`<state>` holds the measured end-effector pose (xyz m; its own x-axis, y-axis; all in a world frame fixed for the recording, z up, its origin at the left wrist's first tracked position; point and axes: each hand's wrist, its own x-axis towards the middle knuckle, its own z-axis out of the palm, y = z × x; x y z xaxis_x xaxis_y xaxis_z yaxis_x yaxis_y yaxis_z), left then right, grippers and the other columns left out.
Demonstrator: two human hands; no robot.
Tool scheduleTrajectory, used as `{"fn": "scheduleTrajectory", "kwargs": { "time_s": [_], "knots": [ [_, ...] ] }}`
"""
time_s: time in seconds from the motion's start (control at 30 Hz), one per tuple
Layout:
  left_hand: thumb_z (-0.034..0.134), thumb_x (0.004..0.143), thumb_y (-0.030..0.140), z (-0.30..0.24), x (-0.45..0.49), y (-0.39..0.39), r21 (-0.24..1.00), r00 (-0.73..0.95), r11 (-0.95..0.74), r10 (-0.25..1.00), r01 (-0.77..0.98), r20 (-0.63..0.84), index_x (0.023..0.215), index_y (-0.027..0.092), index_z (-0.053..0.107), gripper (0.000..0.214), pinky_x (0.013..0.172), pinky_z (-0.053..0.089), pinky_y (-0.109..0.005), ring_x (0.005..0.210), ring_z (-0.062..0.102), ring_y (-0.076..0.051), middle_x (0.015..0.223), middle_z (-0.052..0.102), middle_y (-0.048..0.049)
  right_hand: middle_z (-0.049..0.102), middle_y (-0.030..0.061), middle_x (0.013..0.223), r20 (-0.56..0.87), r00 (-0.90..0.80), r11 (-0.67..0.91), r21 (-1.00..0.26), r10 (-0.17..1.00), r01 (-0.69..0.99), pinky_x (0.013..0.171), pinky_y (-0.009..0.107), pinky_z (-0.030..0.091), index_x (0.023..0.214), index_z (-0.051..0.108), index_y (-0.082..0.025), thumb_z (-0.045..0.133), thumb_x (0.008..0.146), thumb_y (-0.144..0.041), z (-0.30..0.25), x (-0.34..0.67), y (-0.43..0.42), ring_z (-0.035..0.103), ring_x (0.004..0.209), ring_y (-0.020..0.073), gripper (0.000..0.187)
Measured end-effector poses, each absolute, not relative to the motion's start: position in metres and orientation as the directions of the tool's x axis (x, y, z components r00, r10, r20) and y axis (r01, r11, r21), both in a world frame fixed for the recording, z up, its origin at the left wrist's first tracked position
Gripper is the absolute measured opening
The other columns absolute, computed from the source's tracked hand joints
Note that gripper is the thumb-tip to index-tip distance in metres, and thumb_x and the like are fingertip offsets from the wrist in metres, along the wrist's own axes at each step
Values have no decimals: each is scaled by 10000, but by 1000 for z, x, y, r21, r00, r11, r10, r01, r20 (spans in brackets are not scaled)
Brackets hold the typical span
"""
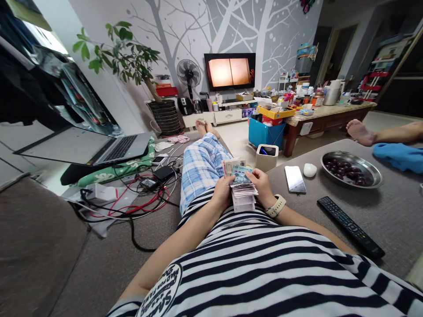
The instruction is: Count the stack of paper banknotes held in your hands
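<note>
In the head view a bundle of what look like banknotes [243, 190] lies over my lap, a bluish one on top and pale pinkish ones fanned below. My left hand [223, 190] pinches its left edge, thumb on the upper face. On the opposite side, my right hand [262, 187] grips the right edge between thumb and fingers, with a pale watch [276, 206] on that wrist. The lowest papers hang toward my striped shirt [257, 259]. Behind the bundle are my blue checked trousers [201, 163].
Right of me on the sofa lie a phone [295, 179], a white earbud-like case [309, 170], a remote control [350, 226] and a steel bowl [376, 181] of dark round fruit. Left are tangled cables [155, 193] and a laptop [119, 149]. Another person's foot [361, 132] shows at right.
</note>
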<state>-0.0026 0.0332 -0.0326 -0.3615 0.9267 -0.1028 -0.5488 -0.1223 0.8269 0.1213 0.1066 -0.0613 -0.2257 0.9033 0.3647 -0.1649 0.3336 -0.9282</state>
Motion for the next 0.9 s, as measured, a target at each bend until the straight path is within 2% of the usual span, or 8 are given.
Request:
{"fn": "scheduleTrajectory", "kwargs": {
  "time_s": [0.13,0.27,0.63,0.9],
  "knots": [
    [788,725,271,-38,-5,41,811,-384,-130,915,-570,-123,894,153,734,213,971,571,-433,980,767,-303,823,795,-83,378,-56,605,395,-220,359,-914,892,-187,562,279,318,614,434,-240,706,818,-626,-58,123,104,345,600,128,515],
    [734,771,259,-39,-6,45,799,-387,-125,911,-589,-142,879,147,745,156,976,574,-410,1006,766,-292,852,804,-88,401,-51,604,432,-216,391,-897,876,-208,574,281,329,627,459,-235,688,842,-602,-53,124,101,363,608,133,482],
    [688,762,213,-29,-1,41,803,-410,-126,898,-583,-157,822,149,740,103,922,599,-399,964,769,-286,830,803,-92,482,-25,625,462,-239,402,-878,854,-260,606,292,391,644,531,-227,666,856,-644,-45,126,95,427,637,152,486],
    [726,709,259,-29,-1,41,802,-377,-116,915,-586,-143,797,170,726,124,895,603,-401,965,765,-296,790,791,-76,496,-23,629,459,-227,401,-878,859,-261,613,293,387,646,544,-223,660,843,-670,-44,125,96,435,642,151,501]
  ]
}}
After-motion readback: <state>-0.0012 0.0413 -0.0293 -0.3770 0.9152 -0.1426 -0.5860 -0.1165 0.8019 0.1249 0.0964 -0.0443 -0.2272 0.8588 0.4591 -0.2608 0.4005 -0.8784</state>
